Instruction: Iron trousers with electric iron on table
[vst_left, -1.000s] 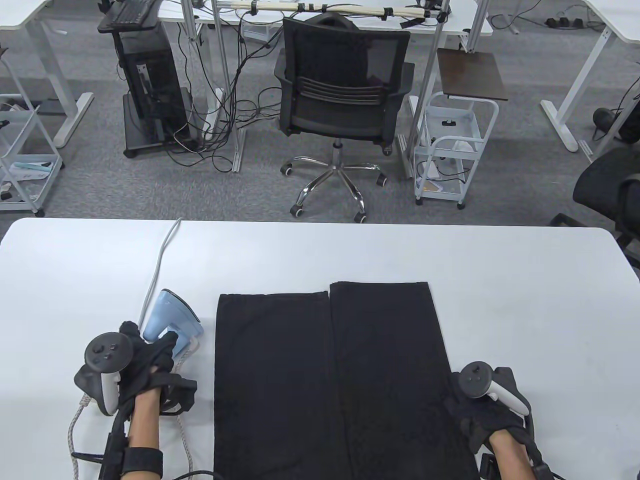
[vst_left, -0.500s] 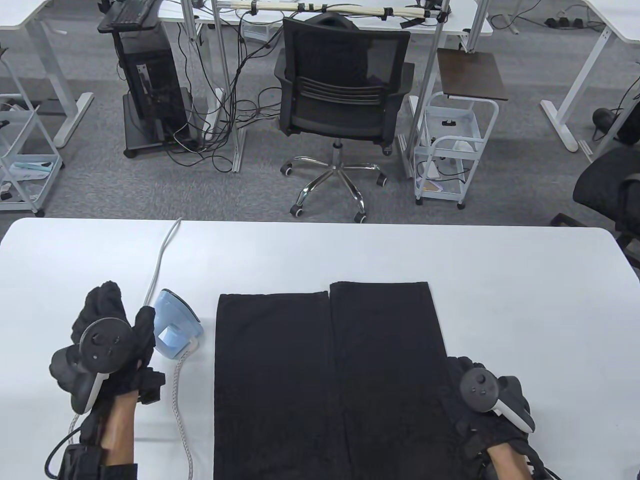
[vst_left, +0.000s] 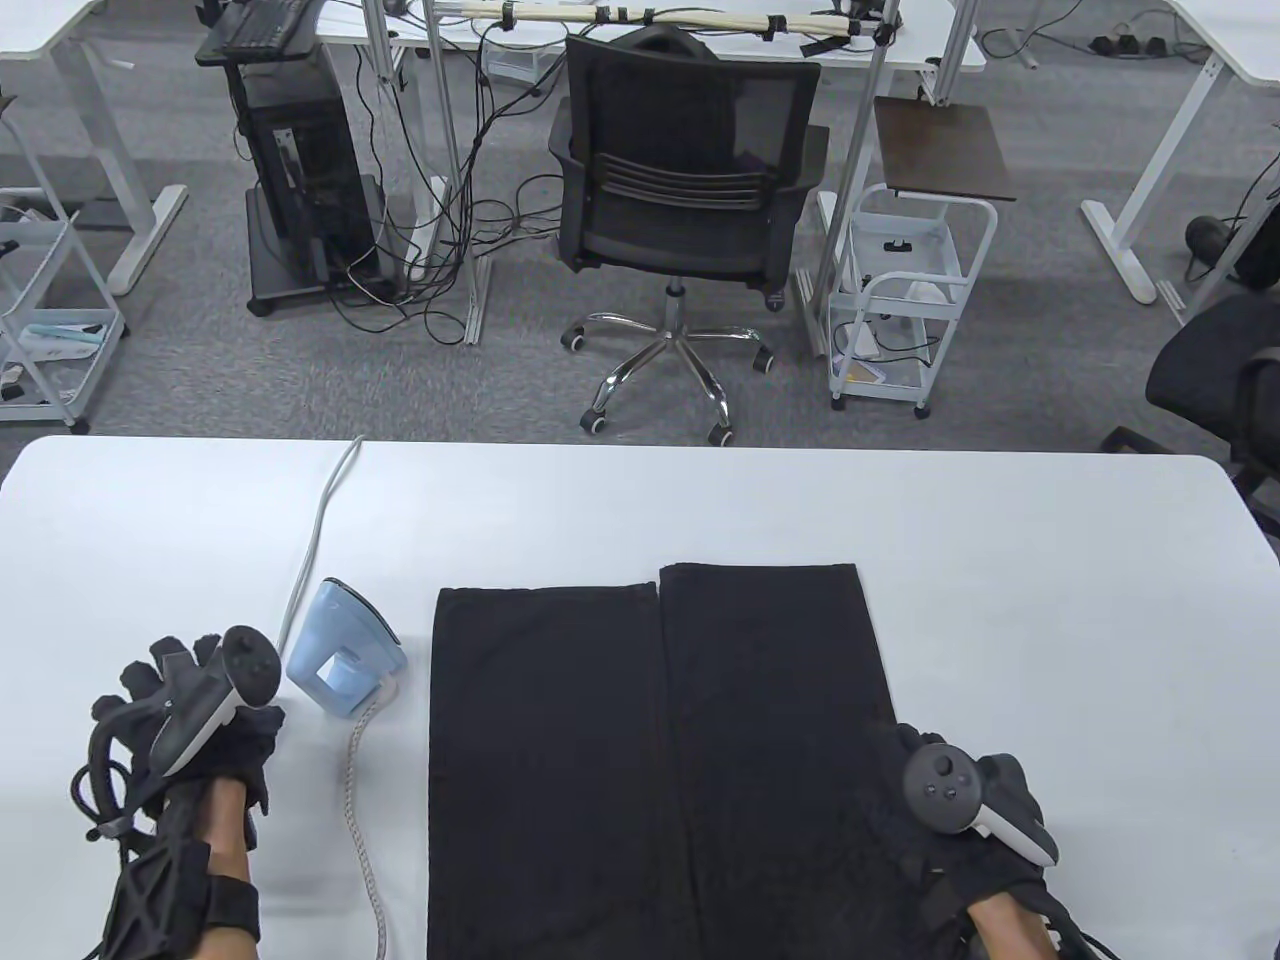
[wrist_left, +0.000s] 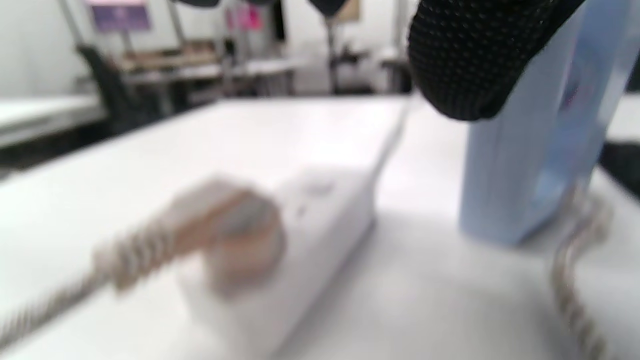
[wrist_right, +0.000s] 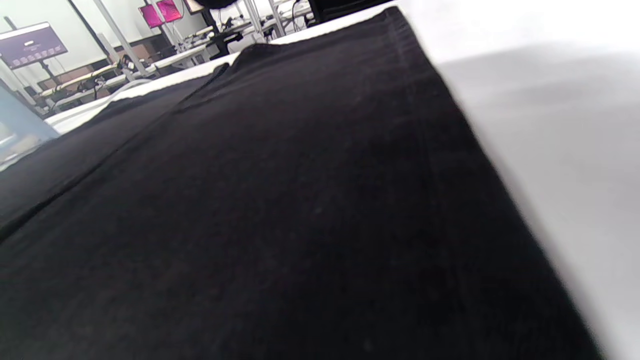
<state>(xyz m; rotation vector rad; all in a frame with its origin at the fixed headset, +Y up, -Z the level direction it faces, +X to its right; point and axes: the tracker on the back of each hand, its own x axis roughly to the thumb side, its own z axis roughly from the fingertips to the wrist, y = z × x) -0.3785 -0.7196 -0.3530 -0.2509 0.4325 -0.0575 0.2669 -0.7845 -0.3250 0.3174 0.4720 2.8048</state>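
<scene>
Black trousers (vst_left: 650, 750) lie flat on the white table (vst_left: 700, 500), legs pointing away from me; they fill the right wrist view (wrist_right: 300, 225). A light blue iron (vst_left: 345, 650) stands on its heel left of the trousers, its braided cord (vst_left: 365, 800) trailing toward the near edge. My left hand (vst_left: 165, 670) is left of the iron, apart from it, fingers spread and holding nothing. In the left wrist view one gloved fingertip (wrist_left: 465, 55) hangs in front of the iron (wrist_left: 540, 150). My right hand (vst_left: 915, 760) rests on the trousers' right edge with fingers laid flat.
A white power strip (wrist_left: 280, 235) with a plug in it lies on the table under my left hand. Its white cable (vst_left: 315, 530) runs to the far edge. An office chair (vst_left: 690, 200) and a white cart (vst_left: 905, 290) stand beyond the table.
My left hand has come off the iron and moved left and lower, over the power strip. The iron stays standing. My right hand has slid slightly left on the trousers.
</scene>
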